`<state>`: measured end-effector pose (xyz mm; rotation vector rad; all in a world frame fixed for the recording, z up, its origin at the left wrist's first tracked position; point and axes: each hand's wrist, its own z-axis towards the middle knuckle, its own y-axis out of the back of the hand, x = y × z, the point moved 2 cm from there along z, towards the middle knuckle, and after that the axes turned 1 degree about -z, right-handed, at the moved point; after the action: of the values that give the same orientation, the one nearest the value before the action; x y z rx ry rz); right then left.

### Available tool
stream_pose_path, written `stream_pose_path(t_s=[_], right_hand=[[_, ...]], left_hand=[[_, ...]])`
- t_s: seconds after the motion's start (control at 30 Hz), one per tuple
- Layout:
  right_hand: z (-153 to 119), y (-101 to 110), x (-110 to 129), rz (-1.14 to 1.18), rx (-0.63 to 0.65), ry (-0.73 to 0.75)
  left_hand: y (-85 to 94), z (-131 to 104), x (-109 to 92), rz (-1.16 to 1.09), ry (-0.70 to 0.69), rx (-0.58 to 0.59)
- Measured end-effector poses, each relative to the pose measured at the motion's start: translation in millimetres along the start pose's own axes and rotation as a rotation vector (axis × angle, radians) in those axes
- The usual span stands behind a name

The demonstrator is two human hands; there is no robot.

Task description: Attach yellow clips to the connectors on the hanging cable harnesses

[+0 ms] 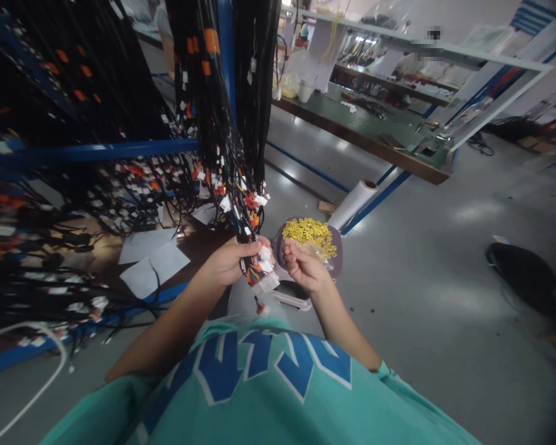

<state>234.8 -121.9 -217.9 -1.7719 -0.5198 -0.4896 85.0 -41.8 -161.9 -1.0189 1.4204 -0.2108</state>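
My left hand [234,259] is closed around the lower end of a hanging wire harness [241,204], a bundle of black cables with coloured wires. White connectors [265,283] poke out below and beside its fingers. To the right, my right hand [303,262] is held in a pinch, thumb against fingers; whatever is between them is too small to make out. Just beyond it, a pinkish stool [338,250] carries a heap of small yellow plastic pieces [308,232] and a clear plastic bag [322,253].
On the left, a blue rack [134,148] holds many more hanging black cables, with paper sheets [155,272] on its lower shelf. A green-topped workbench [375,127] stands ahead right. A roll of clear film [352,207] leans beneath it. A black round object [521,269] lies far right.
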Motion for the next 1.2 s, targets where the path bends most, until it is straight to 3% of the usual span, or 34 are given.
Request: stream_pose_path(t_s=[0.13, 0.23, 0.37, 0.5, 0.6, 0.7, 0.8, 0.93, 1.03, 1.2], right_hand=[[-6.0, -11.5, 5.2, -0.027, 0.021, 0.039], [-7.8, -16.1, 8.0, -0.053, 0.017, 0.058], [-8.6, -18.5, 9.8, -0.068, 0.025, 0.076], [-7.9, -18.8, 9.7, -0.077, 0.036, 0.067], [-6.3, -18.4, 9.5, -0.080, 0.047, 0.061], [-5.0, -18.9, 9.7, -0.085, 0.056, 0.056], [-4.9, -21.2, 10.1, -0.088, 0.058, 0.049], [-5.1, -24.7, 9.3, -0.100, 0.048, 0.052], [-4.9, -25.9, 7.7, -0.113, 0.026, 0.068], [-6.0, -29.3, 5.9, -0.128, 0.002, 0.057]], left_hand=[[-2.4, -2.4, -1.4, 0.113, -0.014, -0.094], [-3.4, -4.9, -1.4, 0.252, -0.056, -0.227], [-4.9, -6.3, 0.0, 0.345, -0.233, -0.414], [-7.9, -6.2, -1.3, 0.360, -0.358, -0.487], [-9.2, -7.1, -6.8, 0.204, -0.284, -0.443], [-8.3, -9.9, -15.0, 0.068, -0.153, -0.318], [-4.3, -13.7, -21.0, 0.047, -0.065, -0.185], [0.8, -16.2, -21.0, 0.047, -0.007, -0.095], [1.0, -14.3, -17.4, 0.057, 0.013, -0.089], [0.9, -8.7, -9.6, 0.089, -0.005, -0.197]])
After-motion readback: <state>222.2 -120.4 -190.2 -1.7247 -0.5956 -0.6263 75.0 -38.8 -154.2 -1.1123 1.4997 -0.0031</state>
